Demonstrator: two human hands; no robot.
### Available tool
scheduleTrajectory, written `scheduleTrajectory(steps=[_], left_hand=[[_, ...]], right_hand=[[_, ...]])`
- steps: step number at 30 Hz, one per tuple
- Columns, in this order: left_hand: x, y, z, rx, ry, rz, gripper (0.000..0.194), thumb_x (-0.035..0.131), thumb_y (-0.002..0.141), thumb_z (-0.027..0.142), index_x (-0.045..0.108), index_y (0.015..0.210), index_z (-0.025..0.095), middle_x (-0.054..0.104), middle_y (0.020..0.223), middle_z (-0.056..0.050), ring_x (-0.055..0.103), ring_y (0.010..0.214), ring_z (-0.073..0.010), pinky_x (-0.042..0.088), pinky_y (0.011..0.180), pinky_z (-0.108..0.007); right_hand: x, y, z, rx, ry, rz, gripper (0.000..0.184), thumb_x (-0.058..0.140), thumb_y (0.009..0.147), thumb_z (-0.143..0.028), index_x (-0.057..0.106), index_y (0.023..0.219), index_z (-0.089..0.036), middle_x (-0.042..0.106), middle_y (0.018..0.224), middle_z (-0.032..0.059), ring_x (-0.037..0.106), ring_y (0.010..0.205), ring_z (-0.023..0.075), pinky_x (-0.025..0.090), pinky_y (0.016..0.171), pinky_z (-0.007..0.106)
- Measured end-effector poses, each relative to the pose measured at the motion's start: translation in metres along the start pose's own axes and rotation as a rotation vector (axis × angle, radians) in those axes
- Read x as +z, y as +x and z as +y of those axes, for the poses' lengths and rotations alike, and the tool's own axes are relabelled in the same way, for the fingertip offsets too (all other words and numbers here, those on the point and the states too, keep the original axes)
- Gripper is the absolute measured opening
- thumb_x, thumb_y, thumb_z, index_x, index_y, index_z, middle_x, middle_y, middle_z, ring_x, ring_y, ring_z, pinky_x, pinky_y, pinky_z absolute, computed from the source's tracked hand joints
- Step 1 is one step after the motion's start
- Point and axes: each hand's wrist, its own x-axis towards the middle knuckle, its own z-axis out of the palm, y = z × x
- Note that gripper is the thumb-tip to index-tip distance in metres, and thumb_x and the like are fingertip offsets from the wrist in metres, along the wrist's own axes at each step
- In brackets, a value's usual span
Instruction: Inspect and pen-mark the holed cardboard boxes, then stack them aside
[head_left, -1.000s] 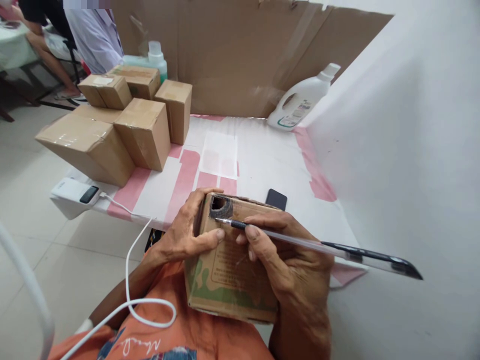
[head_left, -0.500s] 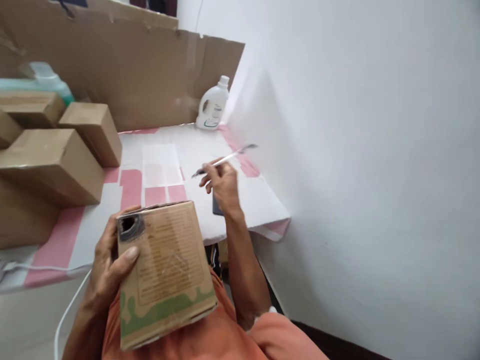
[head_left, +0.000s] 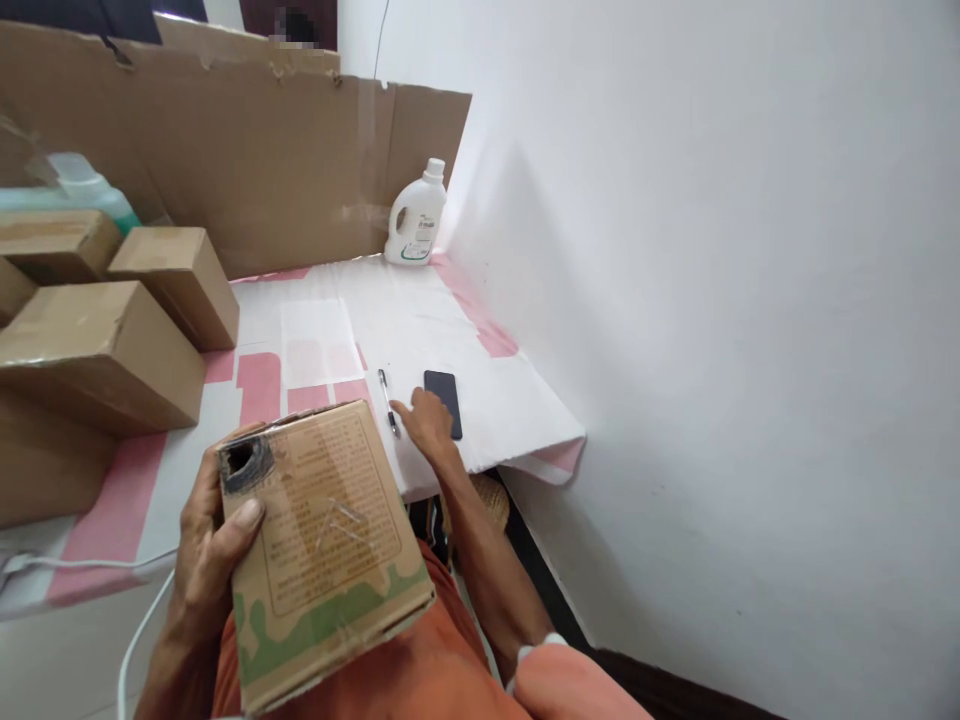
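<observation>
My left hand (head_left: pixel 211 540) is closed around the left side of a small cardboard box (head_left: pixel 322 540), thumb on its printed face. That face has a dark-rimmed hole in its upper left corner and a green wavy band along the bottom. A pen (head_left: pixel 388 402) lies on the table just left of my right hand (head_left: pixel 427 425). The right thumb is stretched toward the pen, apart from the other fingers, which are partly hidden; whether it touches the pen I cannot tell. A dark phone (head_left: pixel 445 400) lies beside that hand, partly covered by it.
Several cardboard boxes (head_left: pixel 97 340) are stacked at left, with a bottle of green liquid (head_left: pixel 97 195) behind. A white jug (head_left: pixel 417 220) stands before the cardboard partition (head_left: pixel 300 170). A translucent sheet (head_left: pixel 319 340) lies on the table. A white cable (head_left: pixel 139 620) hangs at left; a wall (head_left: pixel 712 350) borders the right.
My right hand has come down toward the table and let go of the pen, which now lies there. More of the phone shows. My left hand still holds the cardboard box.
</observation>
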Motion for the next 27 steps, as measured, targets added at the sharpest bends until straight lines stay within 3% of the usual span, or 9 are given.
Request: scheduleTrajectory(steps=[4, 9, 11, 15, 17, 19, 23, 25, 27], left_hand=[[-0.001, 0.002, -0.003, 0.012, -0.011, 0.01, 0.072, 0.078, 0.073, 0.058, 0.065, 0.136, 0.027, 0.073, 0.13, -0.004, 0.066, 0.126, -0.0361, 0.056, 0.102, -0.037], [-0.001, 0.004, -0.005, 0.018, 0.002, -0.006, 0.073, 0.075, 0.074, 0.059, 0.063, 0.137, 0.025, 0.072, 0.13, -0.006, 0.066, 0.126, -0.0371, 0.057, 0.1, -0.038], [0.0, 0.003, -0.005, 0.03, 0.014, -0.025, 0.072, 0.072, 0.077, 0.06, 0.061, 0.139, 0.024, 0.071, 0.134, -0.007, 0.064, 0.129, -0.038, 0.055, 0.104, -0.04], [0.001, 0.0, -0.005, 0.053, -0.001, -0.059, 0.069, 0.07, 0.084, 0.059, 0.058, 0.142, 0.024, 0.069, 0.136, -0.009, 0.063, 0.131, -0.0385, 0.052, 0.107, -0.044], [0.001, 0.0, -0.005, 0.066, -0.005, -0.054, 0.068, 0.071, 0.083, 0.06, 0.059, 0.139, 0.023, 0.07, 0.134, -0.011, 0.063, 0.13, -0.0396, 0.053, 0.106, -0.046], [0.002, 0.0, -0.005, 0.076, -0.003, -0.051, 0.068, 0.072, 0.082, 0.061, 0.061, 0.136, 0.022, 0.07, 0.133, -0.011, 0.063, 0.13, -0.0406, 0.053, 0.106, -0.048], [0.004, 0.002, -0.007, 0.104, -0.004, -0.088, 0.065, 0.071, 0.084, 0.06, 0.06, 0.137, 0.024, 0.069, 0.135, -0.01, 0.063, 0.129, -0.0381, 0.053, 0.106, -0.046], [0.004, 0.003, -0.009, 0.13, -0.004, -0.108, 0.065, 0.071, 0.084, 0.059, 0.06, 0.138, 0.024, 0.069, 0.135, -0.01, 0.064, 0.128, -0.0369, 0.052, 0.107, -0.046], [0.004, 0.003, -0.012, 0.151, 0.011, -0.13, 0.065, 0.072, 0.084, 0.058, 0.06, 0.139, 0.024, 0.069, 0.134, -0.01, 0.064, 0.128, -0.0368, 0.052, 0.108, -0.047]], right_hand=[[-0.015, -0.001, 0.038, 0.189, 0.042, 0.128, 0.067, 0.074, 0.095, -0.046, 0.055, 0.144, -0.005, 0.049, 0.157, 0.033, 0.046, 0.149, 0.0448, 0.043, 0.116, 0.055], [-0.013, 0.016, 0.061, 0.258, 0.235, 0.107, 0.082, 0.094, 0.071, -0.042, 0.06, 0.135, -0.002, 0.06, 0.145, 0.0347, 0.059, 0.137, 0.0453, 0.049, 0.112, 0.052], [-0.008, 0.022, 0.062, 0.257, 0.353, 0.097, 0.071, 0.093, 0.068, -0.039, 0.065, 0.124, -0.005, 0.067, 0.136, 0.0319, 0.064, 0.13, 0.0431, 0.054, 0.105, 0.05], [-0.001, 0.019, 0.057, 0.17, 0.685, 0.019, 0.033, 0.08, 0.075, -0.038, 0.068, 0.095, -0.013, 0.079, 0.1, 0.0177, 0.076, 0.1, 0.0336, 0.063, 0.08, 0.042], [-0.004, 0.005, 0.053, 0.116, 0.845, -0.007, 0.033, 0.075, 0.079, -0.042, 0.067, 0.096, -0.015, 0.079, 0.097, 0.0138, 0.077, 0.091, 0.029, 0.064, 0.072, 0.039], [-0.019, -0.016, 0.046, 0.045, 1.03, -0.004, 0.038, 0.074, 0.081, -0.047, 0.066, 0.103, -0.017, 0.079, 0.106, 0.0115, 0.079, 0.092, 0.0258, 0.066, 0.075, 0.038], [-0.074, -0.075, 0.023, -0.253, 1.514, -0.024, 0.048, 0.085, 0.078, -0.043, 0.071, 0.117, -0.02, 0.076, 0.13, 0.0117, 0.081, 0.098, 0.0267, 0.069, 0.085, 0.044], [-0.103, -0.107, 0.009, -0.369, 1.564, -0.104, 0.039, 0.083, 0.083, -0.042, 0.075, 0.117, -0.023, 0.073, 0.14, 0.0116, 0.08, 0.1, 0.0264, 0.07, 0.085, 0.045], [-0.121, -0.136, -0.003, -0.425, 1.584, -0.291, 0.033, 0.081, 0.088, -0.045, 0.077, 0.115, -0.026, 0.078, 0.131, 0.0111, 0.08, 0.09, 0.0252, 0.069, 0.08, 0.044]])
